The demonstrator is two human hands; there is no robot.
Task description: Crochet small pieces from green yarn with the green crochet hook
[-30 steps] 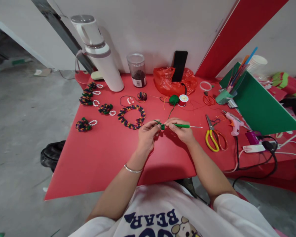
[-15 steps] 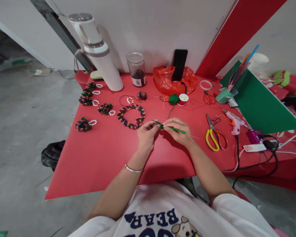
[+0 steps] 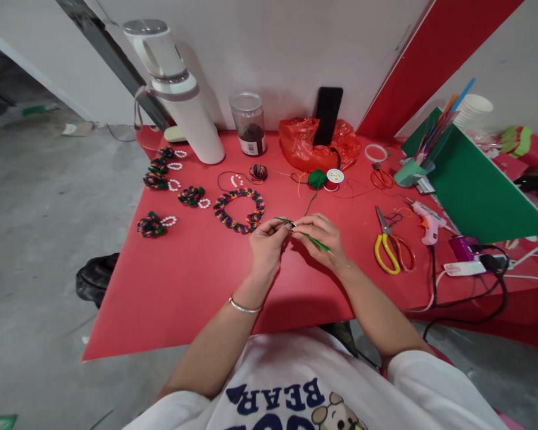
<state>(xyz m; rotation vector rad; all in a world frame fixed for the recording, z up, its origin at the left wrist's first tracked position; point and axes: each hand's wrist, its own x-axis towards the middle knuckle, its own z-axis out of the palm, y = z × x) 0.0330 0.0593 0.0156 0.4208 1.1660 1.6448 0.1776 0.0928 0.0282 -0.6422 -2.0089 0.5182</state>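
Note:
My left hand [image 3: 268, 237] pinches green yarn [image 3: 283, 220] between thumb and fingers; the small worked piece there is mostly hidden by the fingertips. In my right hand [image 3: 321, 237] is a crochet hook with a green handle [image 3: 317, 242], its tip meeting the yarn at the left fingertips. From the hands a strand runs up to a green yarn ball [image 3: 317, 178]. Left of my hands lies a ring of multicoloured crochet [image 3: 239, 211]. Beside the green ball stands a thread spool [image 3: 334, 178].
Crocheted pieces with white bead loops [image 3: 151, 225] lie at the left. Behind stand a white bottle [image 3: 192, 122], a jar [image 3: 248, 124], a red plastic bag [image 3: 296, 142] and a phone [image 3: 327, 116]. Scissors [image 3: 392, 246], a pink glue gun [image 3: 428, 221] and a power strip [image 3: 464, 268] are at the right.
The hook's handle has tilted, its rear end swinging down toward my right wrist. My right fingers have closed in nearer the left fingertips, and the green stitches show less.

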